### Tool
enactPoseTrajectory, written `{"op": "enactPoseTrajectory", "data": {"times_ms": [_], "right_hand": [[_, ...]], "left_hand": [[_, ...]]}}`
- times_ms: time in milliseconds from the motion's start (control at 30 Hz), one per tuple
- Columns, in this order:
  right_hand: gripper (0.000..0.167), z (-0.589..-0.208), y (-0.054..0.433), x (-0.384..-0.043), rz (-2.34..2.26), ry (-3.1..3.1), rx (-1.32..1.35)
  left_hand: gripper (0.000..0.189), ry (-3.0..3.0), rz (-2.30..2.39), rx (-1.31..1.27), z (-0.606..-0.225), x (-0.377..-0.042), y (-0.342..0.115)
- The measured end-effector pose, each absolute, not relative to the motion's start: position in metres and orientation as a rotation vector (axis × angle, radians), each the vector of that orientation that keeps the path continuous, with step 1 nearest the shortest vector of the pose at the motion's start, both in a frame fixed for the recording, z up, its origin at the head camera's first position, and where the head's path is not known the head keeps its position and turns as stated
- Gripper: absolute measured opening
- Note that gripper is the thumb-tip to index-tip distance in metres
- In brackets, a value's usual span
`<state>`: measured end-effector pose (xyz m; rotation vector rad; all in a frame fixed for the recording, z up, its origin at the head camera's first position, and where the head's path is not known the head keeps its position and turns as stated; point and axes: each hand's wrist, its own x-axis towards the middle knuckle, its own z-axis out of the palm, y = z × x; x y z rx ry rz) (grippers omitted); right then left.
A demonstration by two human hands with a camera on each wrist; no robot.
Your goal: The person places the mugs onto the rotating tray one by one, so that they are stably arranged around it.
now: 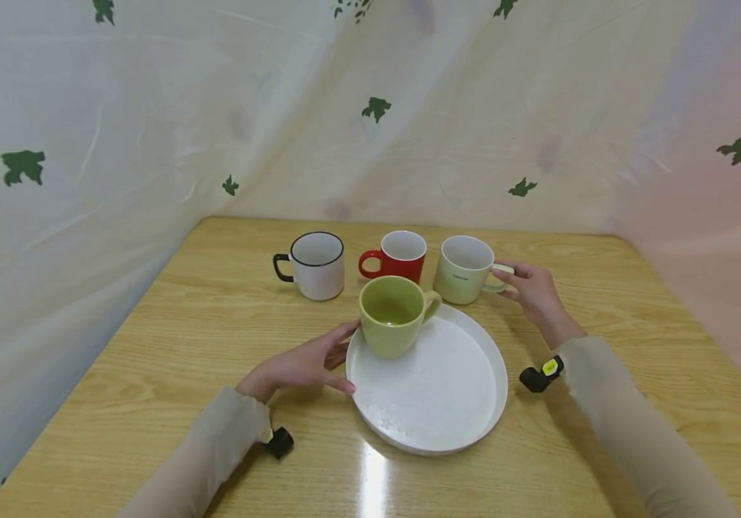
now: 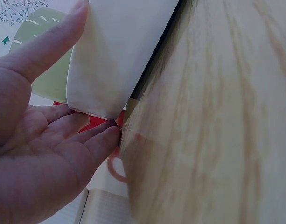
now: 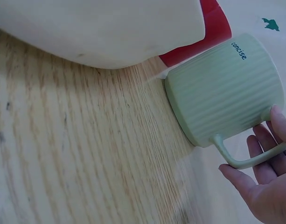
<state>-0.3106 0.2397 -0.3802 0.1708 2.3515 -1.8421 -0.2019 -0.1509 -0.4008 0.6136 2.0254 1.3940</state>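
My right hand [image 1: 535, 293] holds the handle of a pale green mug [image 1: 461, 277]. In the right wrist view this ribbed mug [image 3: 224, 88] bears the word "concise", and the fingers [image 3: 266, 170] lie about its handle. At the left side of a round white tray [image 1: 435, 396], my left hand [image 1: 306, 367] has its thumb and fingers spread against the rim. The left wrist view shows the thumb [image 2: 49, 46] along the tray wall [image 2: 115, 56] and fingertips at its lower edge. A yellow-green mug [image 1: 390, 338] stands on the tray's far left part, handle to the right.
Behind the tray stand a red mug [image 1: 412, 267] with a white inside and a white mug [image 1: 320, 277] with black rim and handle. All rest on a wooden table [image 1: 215, 302]. A pale curtain [image 1: 280, 108] with green leaf shapes hangs behind the table.
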Motion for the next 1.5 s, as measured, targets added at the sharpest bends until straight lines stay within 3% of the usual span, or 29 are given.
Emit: {"op": "enactPoseTrajectory", "data": {"times_ms": [233,533,1233,1400,1500], "right_hand": [[0.017,-0.381,0.241,-0.309,-1.966,2.255,0.165],[0.007,-0.383,0.241,-0.307,-2.06,2.138,0.133],[0.018,-0.391,0.242,-0.309,-2.246,1.892,0.015],[0.045,-0.393,0.245,-0.313,-2.089,2.085,0.029],[0.042,-0.395,0.245,-0.314,-2.129,2.058,0.013]], "left_hand": [[0.111,2.019,1.398,0.612,-0.4,-0.201,-0.151],[0.111,2.017,1.398,0.611,-0.4,-0.202,-0.15],[0.112,2.006,1.423,0.666,-0.403,-0.203,-0.15],[0.111,2.005,1.426,0.665,-0.403,-0.203,-0.15],[0.111,2.002,1.429,0.668,-0.403,-0.203,-0.15]]}}
